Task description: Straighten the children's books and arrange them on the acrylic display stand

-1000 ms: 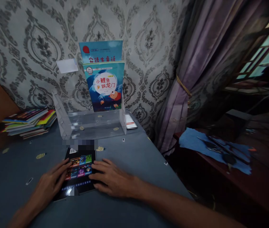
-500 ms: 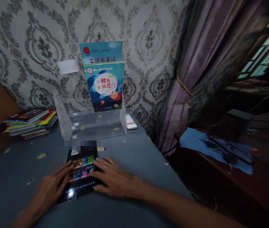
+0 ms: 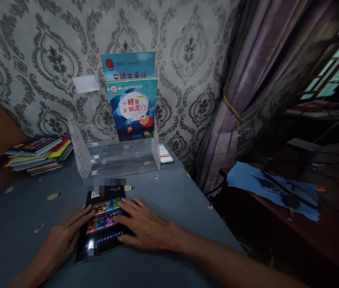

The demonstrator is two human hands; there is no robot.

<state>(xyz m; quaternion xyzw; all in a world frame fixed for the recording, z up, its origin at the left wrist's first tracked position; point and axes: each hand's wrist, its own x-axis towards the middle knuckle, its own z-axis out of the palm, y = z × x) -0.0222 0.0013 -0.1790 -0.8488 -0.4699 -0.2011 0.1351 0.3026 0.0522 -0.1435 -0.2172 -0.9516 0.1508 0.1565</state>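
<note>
A black book [image 3: 111, 242] with two rows of coloured pictures lies on the table. On its left edge rest the outstretched fingers of my left hand [image 3: 64, 234]; this hand is slightly blurred. My right hand [image 3: 145, 226] lies over the book's right side, fingers spread and palm down. Neither hand is closed around the book. Beyond it stands a clear stepped display rack [image 3: 82, 154]. A blue book with a fish on its cover [image 3: 132, 108] leans upright in the rack, and behind it rises a taller blue book [image 3: 129, 62], partly hidden.
A stack of books [image 3: 40, 156] sits at the left of the patterned blue tablecloth [image 3: 175, 196]. Near the rack's right side is a white item [image 3: 166, 154], partly blurred. A purple curtain [image 3: 220, 140] hangs at right. Tools lie on a blue cloth [image 3: 241, 176] on another table.
The black book has slid slightly to the right on the table. My left hand has moved a little with it, while my right hand is nearly where it was.
</note>
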